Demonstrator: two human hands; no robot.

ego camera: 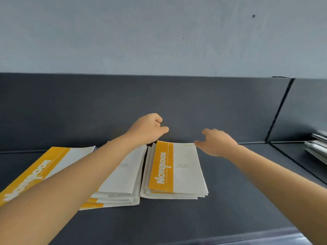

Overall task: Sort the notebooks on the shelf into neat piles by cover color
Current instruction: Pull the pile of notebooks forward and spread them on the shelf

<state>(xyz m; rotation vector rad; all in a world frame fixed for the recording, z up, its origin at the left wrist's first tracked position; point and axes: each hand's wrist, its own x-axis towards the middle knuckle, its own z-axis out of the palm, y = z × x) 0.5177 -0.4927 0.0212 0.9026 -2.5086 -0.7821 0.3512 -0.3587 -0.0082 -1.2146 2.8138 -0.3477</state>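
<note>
Two piles of yellow-and-white notebooks lie side by side on the dark grey shelf. The right pile is fairly even, its top cover reading "NOTEBOOK" on a yellow band. My left forearm crosses the left pile, which is more fanned out, and a further yellow notebook lies askew at its left. My left hand hovers over the far edge between the piles, fingers loosely curled, holding nothing. My right hand hangs at the far right corner of the right pile, fingers spread, empty.
The shelf's dark back panel rises just behind the piles, with a pale wall above it. A divider closes the bay on the right; beyond it lies a stack of grey-white paper goods. The shelf's front lip runs along the bottom.
</note>
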